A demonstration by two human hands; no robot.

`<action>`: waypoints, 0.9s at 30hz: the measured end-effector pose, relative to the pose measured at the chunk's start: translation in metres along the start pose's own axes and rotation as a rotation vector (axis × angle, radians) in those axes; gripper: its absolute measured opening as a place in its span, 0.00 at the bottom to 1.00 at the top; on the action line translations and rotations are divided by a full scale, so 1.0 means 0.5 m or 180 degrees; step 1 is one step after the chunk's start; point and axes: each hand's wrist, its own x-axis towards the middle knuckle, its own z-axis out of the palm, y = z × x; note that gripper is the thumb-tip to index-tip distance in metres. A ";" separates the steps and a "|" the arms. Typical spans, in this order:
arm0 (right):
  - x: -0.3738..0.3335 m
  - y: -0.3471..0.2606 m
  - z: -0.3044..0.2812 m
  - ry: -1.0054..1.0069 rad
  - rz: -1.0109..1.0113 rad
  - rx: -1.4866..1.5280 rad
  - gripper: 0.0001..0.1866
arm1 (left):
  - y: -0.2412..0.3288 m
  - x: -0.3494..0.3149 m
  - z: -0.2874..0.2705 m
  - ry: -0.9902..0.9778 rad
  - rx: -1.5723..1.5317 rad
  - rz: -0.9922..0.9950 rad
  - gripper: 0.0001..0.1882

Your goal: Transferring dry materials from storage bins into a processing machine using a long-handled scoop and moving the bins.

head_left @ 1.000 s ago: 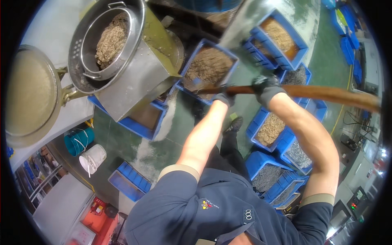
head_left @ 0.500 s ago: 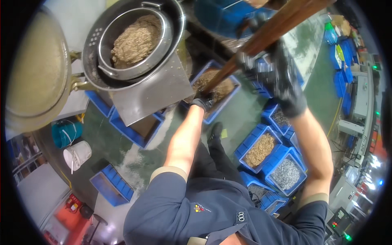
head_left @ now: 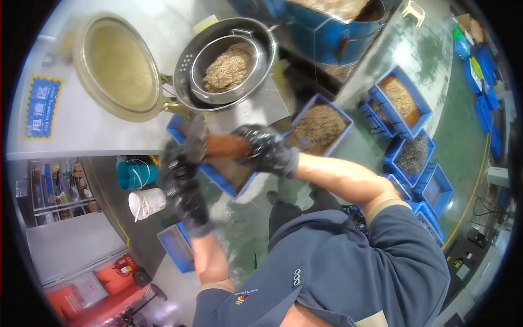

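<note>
Both hands wear black gloves and are closed around a brown wooden handle [head_left: 226, 146], held low in front of the metal bench. My left hand [head_left: 182, 177] grips its left end, beside a grey, blurred part that I cannot make out. My right hand [head_left: 264, 150] wraps the handle's other end. Just beyond them stands a round perforated metal drum [head_left: 185, 90], with a smaller steel pan [head_left: 199, 76] inside it holding wet brown shavings [head_left: 230, 68]. The drum's round lid [head_left: 120, 68] is swung up at the left. A blue bin [head_left: 235, 191] lies partly hidden under the handle.
Another blue bin [head_left: 348, 126] with brown shavings stands right of the bench. Several blue bins [head_left: 381, 87] of shavings line the right side. A large blue drum [head_left: 321, 38] stands behind. Teal [head_left: 128, 175] and white [head_left: 147, 203] buckets stand at left, near an orange cart [head_left: 101, 289].
The wooden handle has swung left, from the bin of shavings to in front of the metal drum. Both hands moved left with it, and my view has turned left.
</note>
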 end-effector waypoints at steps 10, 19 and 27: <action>-0.174 -0.087 0.396 -0.0961 -0.0830 -0.0117 0.23 | 0.076 -0.096 -0.272 -0.0224 0.0391 -0.0083 0.13; -0.307 -0.044 0.663 -0.1886 -0.0099 -0.0175 0.14 | -0.266 -0.143 -0.620 -0.1035 0.3060 -0.0772 0.15; -0.359 -0.003 0.547 -0.2308 0.1314 -0.0260 0.18 | -0.443 -0.192 -0.609 -0.0851 0.3632 0.1185 0.13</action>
